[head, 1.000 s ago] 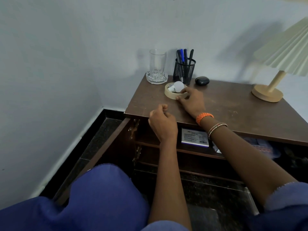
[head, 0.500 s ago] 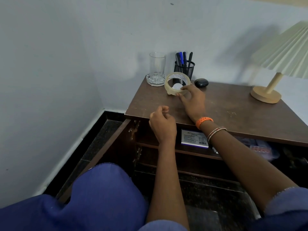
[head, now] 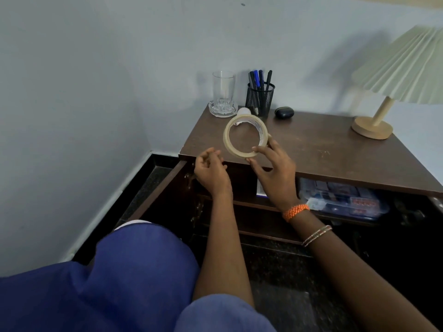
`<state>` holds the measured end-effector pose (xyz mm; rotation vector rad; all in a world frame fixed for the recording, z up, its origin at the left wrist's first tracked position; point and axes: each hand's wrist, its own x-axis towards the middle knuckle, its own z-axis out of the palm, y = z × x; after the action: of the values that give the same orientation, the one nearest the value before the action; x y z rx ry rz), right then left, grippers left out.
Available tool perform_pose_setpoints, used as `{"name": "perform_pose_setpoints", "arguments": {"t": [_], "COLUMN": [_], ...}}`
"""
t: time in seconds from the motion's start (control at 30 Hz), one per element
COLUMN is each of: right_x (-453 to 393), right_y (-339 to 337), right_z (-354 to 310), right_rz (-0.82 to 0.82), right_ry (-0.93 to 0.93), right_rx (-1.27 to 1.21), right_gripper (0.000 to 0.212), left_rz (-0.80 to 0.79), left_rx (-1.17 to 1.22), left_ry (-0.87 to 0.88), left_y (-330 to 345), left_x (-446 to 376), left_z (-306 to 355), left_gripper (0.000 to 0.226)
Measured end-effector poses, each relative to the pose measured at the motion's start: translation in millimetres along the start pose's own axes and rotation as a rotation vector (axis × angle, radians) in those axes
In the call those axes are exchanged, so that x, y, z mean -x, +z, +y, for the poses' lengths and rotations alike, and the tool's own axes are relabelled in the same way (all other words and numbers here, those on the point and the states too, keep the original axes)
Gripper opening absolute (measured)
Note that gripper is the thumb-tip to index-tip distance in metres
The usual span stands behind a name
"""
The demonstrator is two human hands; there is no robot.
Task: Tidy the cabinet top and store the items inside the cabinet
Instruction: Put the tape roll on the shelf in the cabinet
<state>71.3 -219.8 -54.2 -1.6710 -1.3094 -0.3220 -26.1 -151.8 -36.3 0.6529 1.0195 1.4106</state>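
1. Nearest of all, blue cloth over a bent knee is being shown low in the frame, soft and matt, with both forearms reaching out past it.
2. The left hand is being held just off the front edge of the cabinet top, fingers loosely curled and nothing held.
3. The right hand is being kept raised, and the tape roll is being pinched at its lower right rim between thumb and fingertips.
4. The tape roll is being carried in the air over the front left part of the top, a thin beige ring stood on edge, its hole turned toward the camera.
5. The key relation: the open shelf is lying below the grip and nearer the person, so the roll is probably going to be lowered and pushed in edge-first by the right hand.
6. On that shelf a clear plastic box is being seen at the right, and beside it a white card partly hidden by the right hand.
7. Further back, a small white thing, partly hidden, is being left on the dark, scuffed wood.
8. Farthest, a ribbed drinking glass, a black mesh pen holder, a smooth dark oval case and a pleated lamp are being left by the wall.
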Motion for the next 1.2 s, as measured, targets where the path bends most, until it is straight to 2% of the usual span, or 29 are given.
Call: {"name": "perform_pose_setpoints", "arguments": {"t": [0.07, 0.13, 0.2, 0.27, 0.37, 0.5, 0.57, 0.67, 0.77, 0.93, 1.1, 1.2], "right_x": [18, 41, 68, 93, 117, 115, 102, 75, 58, 47, 48, 51], "right_y": [-4, -7, -5, 2, 18, 45, 59, 82, 94, 112, 111, 109], "right_z": [-6, -10, -11, -8, 1, 26, 36, 49, 64, 81, 90, 92], "right_rz": [0.029, 0.033, -0.003, -0.05, -0.105, -0.187, -0.207, -0.248, -0.297, -0.349, -0.37, -0.388], "right_ry": [0.047, 0.074, 0.086, 0.132, 0.243, 0.315, 0.33, 0.351, 0.414, 0.471, 0.503, 0.505], "right_rx": [-0.024, -0.041, -0.06, -0.124, -0.234, -0.143, -0.083, 0.131, 0.313, 0.399, 0.422, 0.415], "right_gripper": [0.028, 0.03, 0.031, 0.031, 0.027, 0.023, 0.023, 0.025, 0.03, 0.035, 0.038, 0.04], "left_rz": [0.122, 0.232, 0.272, 0.232, 0.125, 0.009, -0.046, -0.128, -0.19, -0.235, -0.183, -0.159], "left_rx": [0.004, 0.023, -0.004, -0.088, -0.285, -0.475, -0.539, -0.586, -0.59, -0.609, -0.629, -0.63], "left_ry": [-0.035, -0.151, -0.294, -0.412, -0.493, -0.579, -0.595, -0.586, -0.566, -0.551, -0.539, -0.521], "left_y": [-10, -24, -38, -50, -63, -72, -72, -66, -56, -51, -60, -60], "left_x": [2, 0, -4, -4, -2, 1, 0, -7, -8, -12, -13, -12], "left_z": [-5, -12, -22, -33, -50, -67, -70, -71, -71, -80, -98, -104], "left_gripper": [0.016, 0.017, 0.019, 0.019, 0.023, 0.02, 0.012, 0.027, 0.026, 0.011, 0.015, 0.025]}}
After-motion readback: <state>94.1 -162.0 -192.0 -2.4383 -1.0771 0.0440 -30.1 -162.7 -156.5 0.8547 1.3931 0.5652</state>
